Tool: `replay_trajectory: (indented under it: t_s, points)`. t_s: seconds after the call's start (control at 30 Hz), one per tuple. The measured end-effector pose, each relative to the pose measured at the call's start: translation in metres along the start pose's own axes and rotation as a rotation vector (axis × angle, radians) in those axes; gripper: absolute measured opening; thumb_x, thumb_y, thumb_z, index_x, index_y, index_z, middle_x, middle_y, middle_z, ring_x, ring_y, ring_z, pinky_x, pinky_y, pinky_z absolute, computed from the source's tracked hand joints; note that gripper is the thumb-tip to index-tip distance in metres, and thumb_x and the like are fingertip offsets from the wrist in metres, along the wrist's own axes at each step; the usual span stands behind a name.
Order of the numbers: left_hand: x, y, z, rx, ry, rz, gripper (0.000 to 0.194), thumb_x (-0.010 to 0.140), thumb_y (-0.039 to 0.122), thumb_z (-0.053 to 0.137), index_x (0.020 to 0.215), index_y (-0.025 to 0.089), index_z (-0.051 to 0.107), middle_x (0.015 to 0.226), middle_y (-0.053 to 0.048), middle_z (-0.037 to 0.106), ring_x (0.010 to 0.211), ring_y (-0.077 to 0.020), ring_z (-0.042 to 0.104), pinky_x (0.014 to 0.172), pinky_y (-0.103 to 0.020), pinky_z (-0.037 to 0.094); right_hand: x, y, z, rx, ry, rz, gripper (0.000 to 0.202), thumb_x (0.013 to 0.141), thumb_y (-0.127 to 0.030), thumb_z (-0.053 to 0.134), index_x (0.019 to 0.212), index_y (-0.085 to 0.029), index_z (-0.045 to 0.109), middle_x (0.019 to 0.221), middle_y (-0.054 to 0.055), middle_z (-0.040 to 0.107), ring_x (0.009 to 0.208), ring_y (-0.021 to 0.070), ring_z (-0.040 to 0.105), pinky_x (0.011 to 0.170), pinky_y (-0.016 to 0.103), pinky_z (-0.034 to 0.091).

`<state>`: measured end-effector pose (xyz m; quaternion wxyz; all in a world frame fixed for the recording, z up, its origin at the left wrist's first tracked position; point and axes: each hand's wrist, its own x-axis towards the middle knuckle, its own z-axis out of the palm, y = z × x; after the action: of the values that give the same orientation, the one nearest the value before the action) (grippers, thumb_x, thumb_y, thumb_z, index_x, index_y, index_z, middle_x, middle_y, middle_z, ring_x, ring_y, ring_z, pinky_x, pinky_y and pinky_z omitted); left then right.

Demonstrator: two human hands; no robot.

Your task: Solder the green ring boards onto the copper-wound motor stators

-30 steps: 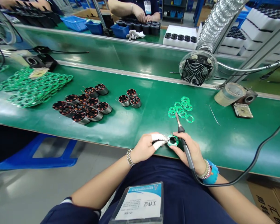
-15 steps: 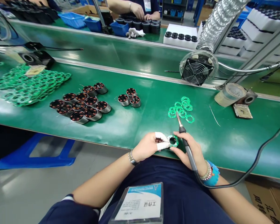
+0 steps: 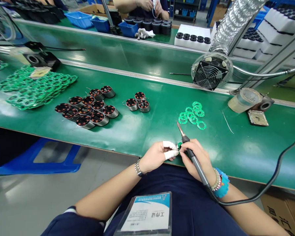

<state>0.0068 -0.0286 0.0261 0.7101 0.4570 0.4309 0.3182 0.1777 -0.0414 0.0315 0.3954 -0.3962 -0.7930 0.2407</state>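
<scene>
My left hand (image 3: 155, 155), with white finger cots on thumb and forefinger, pinches a part topped by a green ring-shaped circuit board (image 3: 179, 145) near the bench's front edge. Fingers cover most of that part. A soldering iron (image 3: 196, 164) lies across my right hand (image 3: 202, 156), its tip pointing up and away, off the board. The right thumb and forefinger close in at the board's right side. Beyond them lie several loose green ring boards (image 3: 192, 118). Three wound motor stators (image 3: 144, 105) stand farther left.
A larger group of copper-wound stators (image 3: 85, 121) and a heap of ring boards (image 3: 39, 86) occupy the left. A fan (image 3: 209, 76) hangs at the back. Solder wire (image 3: 227, 122), a plastic cup (image 3: 245, 100) and a sponge (image 3: 258, 118) lie right. A co-worker's hands (image 3: 149, 6) are across.
My right fingers have come in to the board's edge, covering more of it. The iron's tip has swung left, away from the loose boards. The co-worker's hands have lifted.
</scene>
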Motion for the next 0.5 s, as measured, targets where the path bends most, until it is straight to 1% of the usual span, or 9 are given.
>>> replay_trajectory:
  t_s: [0.1, 0.17, 0.23, 0.3, 0.4, 0.43, 0.5]
  points:
    - [-0.002, -0.002, -0.001, -0.034, -0.011, -0.014, 0.018, 0.069, 0.028, 0.068, 0.074, 0.013, 0.058, 0.066, 0.001, 0.06, 0.062, -0.01, 0.057, 0.066, -0.026, 0.048, -0.002, -0.002, -0.002, -0.002, 0.026, -0.009, 0.026, 0.081, -0.009, 0.051, 0.104, -0.022, 0.051, 0.084, 0.005, 0.059, 0.083, 0.019, 0.055, 0.074, 0.035, 0.049]
    - [-0.003, -0.004, -0.001, -0.031, -0.02, -0.025, 0.017, 0.07, 0.026, 0.067, 0.074, 0.013, 0.057, 0.067, 0.0, 0.061, 0.063, -0.0108, 0.06, 0.067, -0.026, 0.048, -0.003, -0.005, -0.01, -0.004, 0.07, 0.018, 0.023, 0.079, -0.009, 0.054, 0.099, -0.022, 0.054, 0.083, 0.005, 0.06, 0.085, 0.0192, 0.056, 0.075, 0.035, 0.049]
    - [-0.002, -0.006, -0.002, -0.021, -0.018, -0.032, 0.015, 0.071, 0.024, 0.066, 0.074, 0.013, 0.056, 0.067, 0.0, 0.062, 0.064, -0.0112, 0.061, 0.068, -0.026, 0.049, -0.006, -0.008, -0.022, 0.003, 0.099, 0.049, 0.019, 0.079, -0.009, 0.056, 0.093, -0.022, 0.058, 0.079, 0.004, 0.061, 0.079, 0.0181, 0.057, 0.071, 0.032, 0.049]
    - [-0.001, -0.006, -0.002, -0.019, -0.011, -0.039, 0.013, 0.071, 0.022, 0.065, 0.074, 0.013, 0.056, 0.067, 0.0, 0.063, 0.064, -0.0114, 0.062, 0.068, -0.026, 0.049, -0.01, -0.01, -0.035, 0.026, 0.071, 0.045, 0.021, 0.079, -0.009, 0.056, 0.095, -0.021, 0.06, 0.073, 0.003, 0.061, 0.071, 0.0166, 0.058, 0.063, 0.03, 0.049]
    - [0.0, -0.005, -0.003, -0.02, 0.0, -0.05, 0.011, 0.072, 0.019, 0.064, 0.074, 0.014, 0.055, 0.066, 0.0, 0.063, 0.064, -0.0114, 0.063, 0.067, -0.026, 0.049, -0.018, -0.011, -0.051, 0.071, 0.026, -0.007, 0.032, 0.077, -0.009, 0.057, 0.107, -0.02, 0.06, 0.072, 0.003, 0.061, 0.066, 0.0169, 0.057, 0.06, 0.032, 0.049]
    - [0.0, -0.005, -0.003, -0.017, 0.001, -0.051, 0.01, 0.072, 0.018, 0.064, 0.074, 0.013, 0.055, 0.065, 0.0, 0.063, 0.063, -0.0113, 0.063, 0.066, -0.026, 0.049, -0.02, -0.012, -0.054, 0.084, 0.023, -0.012, 0.033, 0.076, -0.008, 0.057, 0.108, -0.02, 0.06, 0.072, 0.004, 0.061, 0.065, 0.017, 0.057, 0.059, 0.032, 0.049]
    - [0.001, -0.006, -0.003, -0.006, 0.001, -0.05, 0.01, 0.072, 0.018, 0.064, 0.074, 0.013, 0.056, 0.065, 0.0, 0.064, 0.062, -0.0111, 0.063, 0.066, -0.025, 0.049, -0.023, -0.014, -0.058, 0.108, 0.016, 0.001, 0.031, 0.075, -0.006, 0.056, 0.103, -0.019, 0.062, 0.071, 0.004, 0.061, 0.063, 0.0166, 0.057, 0.057, 0.032, 0.048]
